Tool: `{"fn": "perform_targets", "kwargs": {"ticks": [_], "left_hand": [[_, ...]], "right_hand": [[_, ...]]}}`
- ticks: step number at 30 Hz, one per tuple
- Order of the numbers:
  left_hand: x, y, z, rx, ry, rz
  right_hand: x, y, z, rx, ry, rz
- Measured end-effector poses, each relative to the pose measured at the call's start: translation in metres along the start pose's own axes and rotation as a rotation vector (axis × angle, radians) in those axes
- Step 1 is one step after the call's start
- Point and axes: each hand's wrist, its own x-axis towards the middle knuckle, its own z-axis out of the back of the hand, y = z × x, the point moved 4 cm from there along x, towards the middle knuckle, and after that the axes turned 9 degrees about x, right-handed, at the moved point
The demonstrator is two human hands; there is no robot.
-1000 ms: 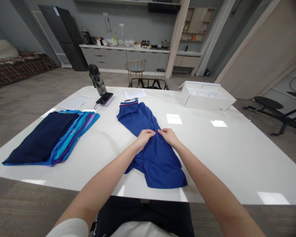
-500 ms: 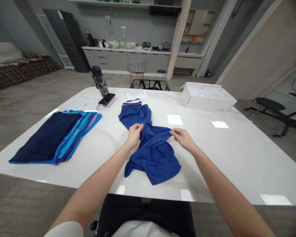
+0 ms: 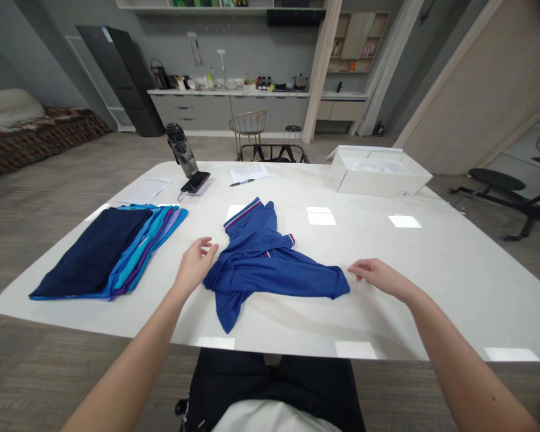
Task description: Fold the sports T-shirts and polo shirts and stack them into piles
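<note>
A royal-blue shirt [image 3: 270,267] with a red-and-white striped collar and cuff lies crumpled and stretched sideways on the white table [image 3: 432,270]. My left hand [image 3: 197,264] hovers just off the shirt's left edge, fingers apart and holding nothing. My right hand [image 3: 378,277] lies low on the table at the shirt's right corner. Its fingers are stretched out, with the tips just touching or just short of the cloth.
A stack of folded shirts [image 3: 112,249], dark navy on top, lies at the left. Farther back are a dark bottle [image 3: 180,153], a phone [image 3: 195,181], papers with a pen [image 3: 247,174] and an open white box [image 3: 378,174]. Chairs stand behind the table.
Both hands pinched the shirt's middle and then drew apart, spreading it sideways. Now they have let go and rest at its two ends. The shirt has turned crosswise and lies nearer me.
</note>
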Motion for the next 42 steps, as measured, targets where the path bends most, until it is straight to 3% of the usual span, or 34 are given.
{"fn": "perform_targets", "kwargs": {"ticks": [2, 3, 5, 8, 11, 14, 18, 19, 21, 23, 25, 27, 29, 31, 33, 34, 36, 37, 39, 42], "left_hand": [[0.000, -0.036, -0.013, 0.168, -0.062, -0.296], [-0.001, -0.055, -0.027, 0.221, 0.009, -0.438], [-0.002, -0.089, -0.061, 0.368, 0.154, -0.646], [0.003, -0.116, -0.111, 0.553, 0.260, -0.742], [0.019, -0.117, -0.136, 0.500, 0.283, -0.670], [0.045, -0.103, -0.123, 0.159, 0.187, -0.517], [0.080, -0.060, -0.060, -0.489, -0.257, -0.223], [0.085, -0.044, -0.044, -0.616, -0.373, -0.144], [0.089, -0.013, -0.022, -0.761, -0.499, 0.017], [0.087, 0.015, -0.013, -0.813, -0.474, 0.160], [0.078, 0.037, -0.014, -0.783, -0.346, 0.259], [0.066, 0.055, -0.014, -0.619, -0.221, 0.351], [0.053, 0.066, -0.005, -0.278, -0.120, 0.365], [0.043, 0.066, 0.013, 0.171, -0.031, 0.255], [0.034, 0.054, 0.031, 0.569, -0.003, 0.125], [0.032, 0.045, 0.037, 0.723, -0.021, 0.070], [0.033, 0.015, 0.036, 0.908, -0.079, -0.087], [0.038, -0.002, 0.027, 0.938, -0.102, -0.187], [0.055, -0.033, -0.005, 0.895, -0.032, -0.332], [0.096, -0.060, -0.065, 0.821, 0.163, -0.307]], "right_hand": [[0.017, 0.024, -0.014, -0.067, -0.171, 0.114], [0.027, 0.038, -0.025, -0.067, -0.197, 0.182], [0.047, 0.068, -0.058, -0.052, -0.085, 0.289], [0.073, 0.098, -0.107, -0.027, 0.112, 0.334], [0.092, 0.108, -0.129, -0.062, 0.094, 0.314], [0.097, 0.105, -0.116, -0.016, -0.051, 0.311], [0.078, 0.081, -0.059, 0.039, -0.262, 0.333], [0.071, 0.069, -0.045, 0.068, -0.252, 0.284], [0.060, 0.040, -0.021, 0.169, -0.135, 0.145], [0.051, 0.011, -0.003, 0.203, -0.026, -0.016], [0.048, -0.012, 0.009, 0.031, 0.081, -0.150], [0.051, -0.024, 0.016, -0.188, 0.135, -0.228], [0.058, -0.024, 0.023, -0.372, 0.070, -0.252], [0.067, -0.010, 0.029, -0.516, -0.136, -0.227], [0.078, 0.014, 0.027, -0.582, -0.343, -0.106], [0.086, 0.028, 0.020, -0.572, -0.396, -0.002], [0.108, 0.056, -0.006, -0.453, -0.328, 0.264], [0.121, 0.068, -0.024, -0.365, -0.228, 0.365], [0.149, 0.084, -0.056, -0.227, -0.068, 0.386], [0.183, 0.099, -0.093, -0.188, 0.035, 0.292]]}}
